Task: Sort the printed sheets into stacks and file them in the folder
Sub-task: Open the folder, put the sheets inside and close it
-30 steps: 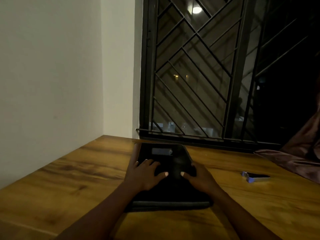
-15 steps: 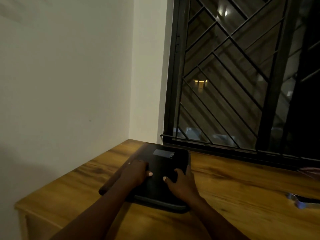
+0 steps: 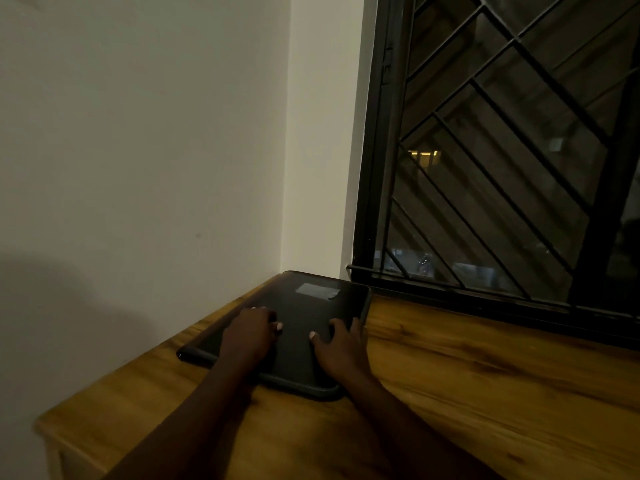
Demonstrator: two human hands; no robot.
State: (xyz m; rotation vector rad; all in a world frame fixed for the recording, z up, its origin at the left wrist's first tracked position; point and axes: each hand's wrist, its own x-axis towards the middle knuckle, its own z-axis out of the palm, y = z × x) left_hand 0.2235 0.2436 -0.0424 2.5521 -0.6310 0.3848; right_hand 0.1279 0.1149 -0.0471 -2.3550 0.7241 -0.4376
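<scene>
Slid since earlier frame: black flat rounded-corner folder (image 3: 311,323), closed, now in far left corner of brown wooden surface (image 3: 485,393), near wall. Your left grip (image 3: 247,336) and right grip (image 3: 341,351) lie open-fingered on cover, clasping nothing, pressing to push. Likely clearing sorting room. No sheets visible.

- Overall: dim, warm indoor light; soft and slightly grainy throughout.
- Wall (image 3: 138,133): brightest surface, evenly lit at 10 o'clock; a broad soft-edged shadow at 8 o'clock.
- Window (image 3: 502,168): dark at 2 o'clock, with one small yellow glow and faint reflections.
- Table (image 3: 485,393): dull amber sheen at 4 o'clock, no hard glare.
- Folder (image 3: 311,306): near black, surface detail lost.
- Left hand (image 3: 249,330), right hand (image 3: 341,348): underexposed; only the nails catch light.
- Edges: window bars lean, showing wide-angle distortion at 1 o'clock.
</scene>
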